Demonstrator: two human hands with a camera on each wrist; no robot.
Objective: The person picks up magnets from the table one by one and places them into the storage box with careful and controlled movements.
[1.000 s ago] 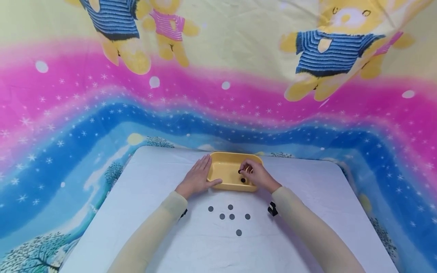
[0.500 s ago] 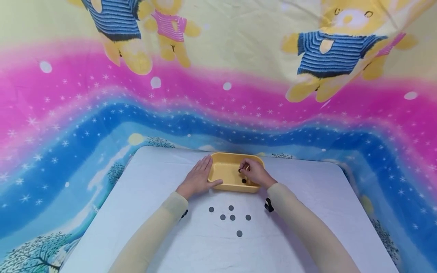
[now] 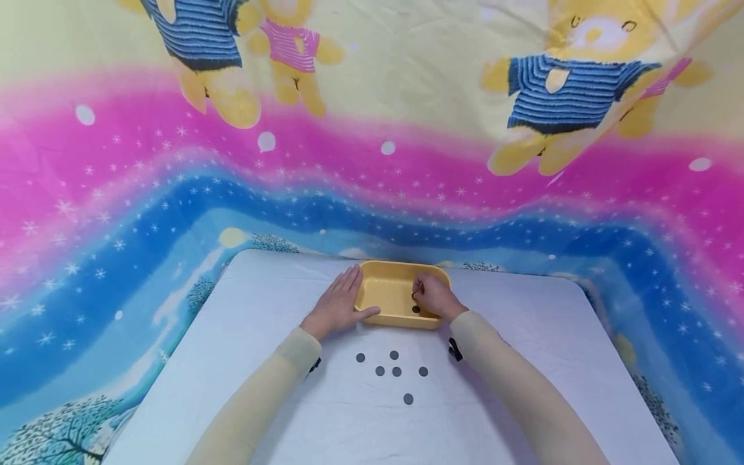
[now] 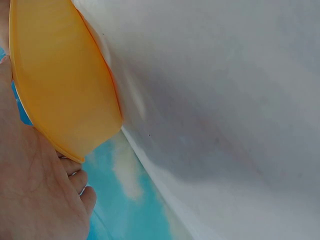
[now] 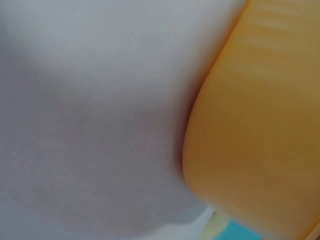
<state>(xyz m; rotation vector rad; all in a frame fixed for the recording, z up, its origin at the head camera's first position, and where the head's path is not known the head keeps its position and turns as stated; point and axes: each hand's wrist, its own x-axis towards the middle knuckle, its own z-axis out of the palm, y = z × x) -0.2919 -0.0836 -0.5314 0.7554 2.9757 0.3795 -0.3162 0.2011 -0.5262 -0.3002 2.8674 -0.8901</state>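
At the far side of the table stands a yellow plastic tub [image 3: 378, 294]. My left hand [image 3: 336, 305] lies with straight fingers along its left end, thumb over the front rim. In the left wrist view, that hand [image 4: 35, 190] touches the rim of the tub [image 4: 60, 85] from outside. My right hand [image 3: 436, 296] is over the right part of the tub, its fingertips pinching a small dark disc [image 3: 414, 296], mostly hidden by the fingers. Another dark disc [image 3: 415, 309] is inside the tub, just below those fingers. The right wrist view shows the tub's outer wall [image 5: 255, 115] but no hand.
Several flat grey discs lie loose on the white-covered table [image 3: 325, 413] in front of the tub, the nearest disc [image 3: 409, 399] between both forearms. A printed curtain [image 3: 372, 194] with bears and snowflakes hangs right behind the table's far edge.
The right hand has shifted slightly to the right inside the tub, and its fingers have turned so that less of the pinched disc shows. The left hand keeps its place on the tub.
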